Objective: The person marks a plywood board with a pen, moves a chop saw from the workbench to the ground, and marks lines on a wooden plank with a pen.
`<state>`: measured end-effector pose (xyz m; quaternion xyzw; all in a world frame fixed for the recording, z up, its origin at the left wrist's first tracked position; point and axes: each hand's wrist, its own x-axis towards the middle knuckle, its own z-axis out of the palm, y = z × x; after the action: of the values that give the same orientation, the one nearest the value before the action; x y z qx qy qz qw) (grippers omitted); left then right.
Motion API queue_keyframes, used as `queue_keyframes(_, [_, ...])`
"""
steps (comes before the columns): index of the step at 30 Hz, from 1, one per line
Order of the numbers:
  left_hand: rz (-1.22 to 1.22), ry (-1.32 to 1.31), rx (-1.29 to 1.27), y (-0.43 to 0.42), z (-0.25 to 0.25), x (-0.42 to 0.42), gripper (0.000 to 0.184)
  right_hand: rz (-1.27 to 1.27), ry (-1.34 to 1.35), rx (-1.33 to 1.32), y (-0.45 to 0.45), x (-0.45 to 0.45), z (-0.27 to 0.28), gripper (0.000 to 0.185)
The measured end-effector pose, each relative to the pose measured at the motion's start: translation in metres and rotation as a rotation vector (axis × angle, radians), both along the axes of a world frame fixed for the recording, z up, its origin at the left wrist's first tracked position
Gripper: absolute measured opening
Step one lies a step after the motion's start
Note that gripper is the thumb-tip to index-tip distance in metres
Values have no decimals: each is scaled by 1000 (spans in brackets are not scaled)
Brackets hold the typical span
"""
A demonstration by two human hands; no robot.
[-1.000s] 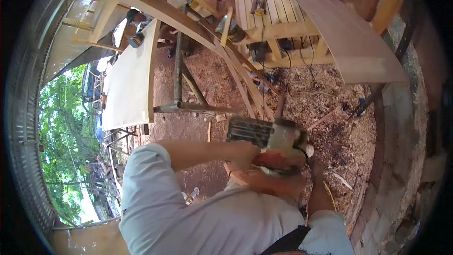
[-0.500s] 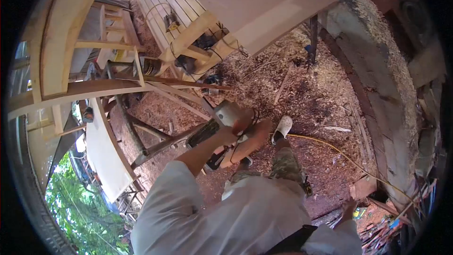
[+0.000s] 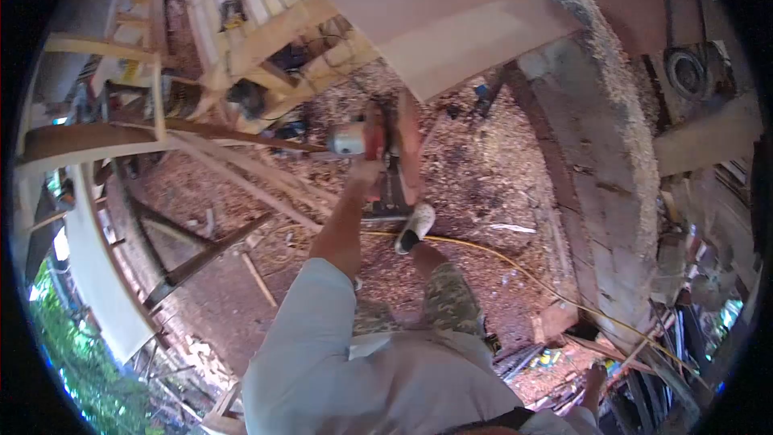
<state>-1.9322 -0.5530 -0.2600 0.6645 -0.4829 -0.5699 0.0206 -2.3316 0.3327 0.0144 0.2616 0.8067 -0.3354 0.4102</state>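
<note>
At upper centre, tool (image 3: 348,140): we are gripping it in our left hand (image 3: 368,169), fingers wrapping it; we seem to be handling its weight one-handed.
Shoe (image 3: 415,229): showing just below the tool, so any move is probably needing a steady wrist.
Left arm (image 3: 336,229): reaching up the frame, nearly straight.
Right hand (image 3: 595,376): sitting lower right, well apart; we cannot tell its finger spread or any hold.
</note>
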Motion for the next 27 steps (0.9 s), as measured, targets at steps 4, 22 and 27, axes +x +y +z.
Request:
queue_keyframes(4, [313,127,154,33,-128,14,20,243,89,437,-14,62,79,29])
queue_keyframes(22, [-481,-54,-46,148,-196,108,50,654,168,-399,-283,6,-182,23])
queue_keyframes(27, [-406,-242,-191,143,-69,181,33,628,-124,-387,-539,109,-214,37])
